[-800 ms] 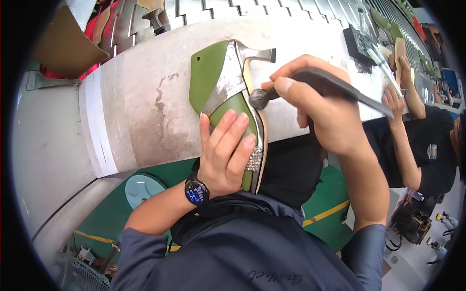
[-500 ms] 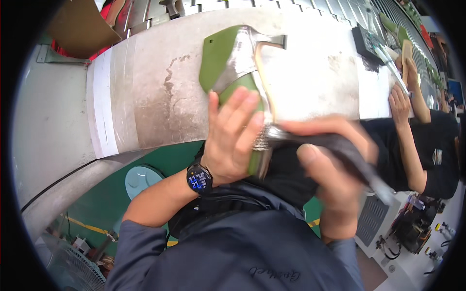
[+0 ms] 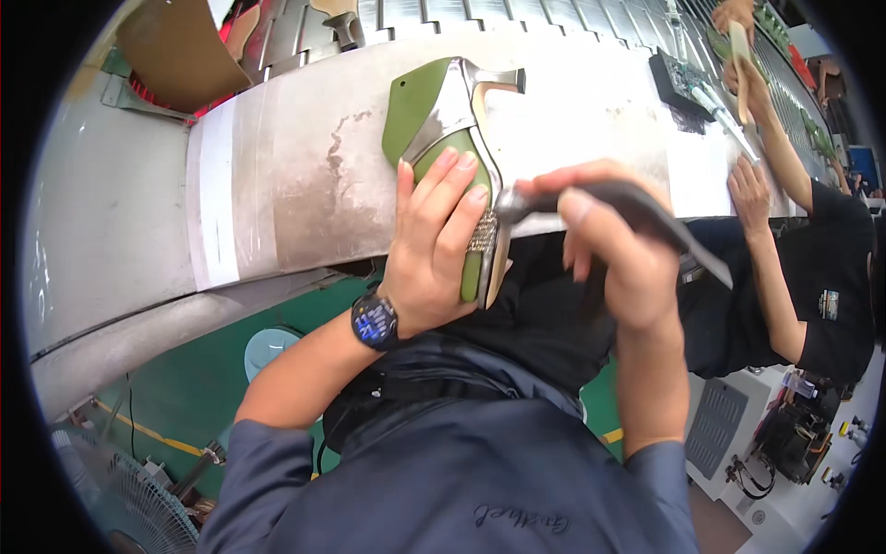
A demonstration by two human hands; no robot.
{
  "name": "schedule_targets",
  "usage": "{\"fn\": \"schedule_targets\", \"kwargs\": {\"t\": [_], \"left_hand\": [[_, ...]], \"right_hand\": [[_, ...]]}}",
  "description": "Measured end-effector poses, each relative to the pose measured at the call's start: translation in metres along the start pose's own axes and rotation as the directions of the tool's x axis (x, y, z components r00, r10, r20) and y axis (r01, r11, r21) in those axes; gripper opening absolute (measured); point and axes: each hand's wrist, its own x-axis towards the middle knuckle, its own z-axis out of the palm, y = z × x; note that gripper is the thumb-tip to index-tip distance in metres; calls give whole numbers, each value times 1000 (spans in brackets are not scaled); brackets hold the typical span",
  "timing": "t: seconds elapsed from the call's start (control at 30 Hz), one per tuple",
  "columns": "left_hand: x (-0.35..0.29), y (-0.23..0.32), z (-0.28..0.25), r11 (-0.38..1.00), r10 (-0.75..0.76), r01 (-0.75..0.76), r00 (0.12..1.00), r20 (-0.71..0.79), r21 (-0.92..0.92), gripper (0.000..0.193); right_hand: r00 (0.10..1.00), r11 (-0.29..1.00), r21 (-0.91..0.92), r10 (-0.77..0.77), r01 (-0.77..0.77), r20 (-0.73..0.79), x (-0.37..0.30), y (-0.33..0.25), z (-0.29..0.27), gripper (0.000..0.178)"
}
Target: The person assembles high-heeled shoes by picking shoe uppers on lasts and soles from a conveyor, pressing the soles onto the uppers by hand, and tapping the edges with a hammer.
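Note:
A silver high-heeled shoe (image 3: 449, 111) on a green shoe last (image 3: 413, 106) lies on its side across the bench's near edge, heel pointing away. A glittery strap (image 3: 482, 231) crosses its front part. My left hand (image 3: 432, 240) is laid over the shoe with its fingers along the upper, holding it against my body side. In my right hand (image 3: 623, 231) is a dark shoemaker's hammer (image 3: 637, 198), its rounded face at the sole edge beside the strap and its thin tail pointing right. The hammer's handle is mostly hidden by my fingers, and contact is hard to make out.
The pale bench (image 3: 305, 166) runs across in front of me, with a slatted metal conveyor (image 3: 480, 14) behind it. A black box (image 3: 678, 92) and a white tube-like tool (image 3: 724, 120) lie at right. A co-worker's arms (image 3: 771, 157) reach in nearby. A brown board (image 3: 180, 55) stands far left.
The hammer and my right hand have shifted up and slightly left along the sole edge. The shoe has tilted slightly under my left hand. The co-worker's far hand has moved up.

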Motion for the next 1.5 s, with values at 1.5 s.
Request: {"fn": "schedule_targets", "kwargs": {"t": [1.5], "left_hand": [[24,-53,-104,887,-428,296,815,390,355,64]], "right_hand": [[841,990,-15,-130,143,-526,265,32,3,48]]}}
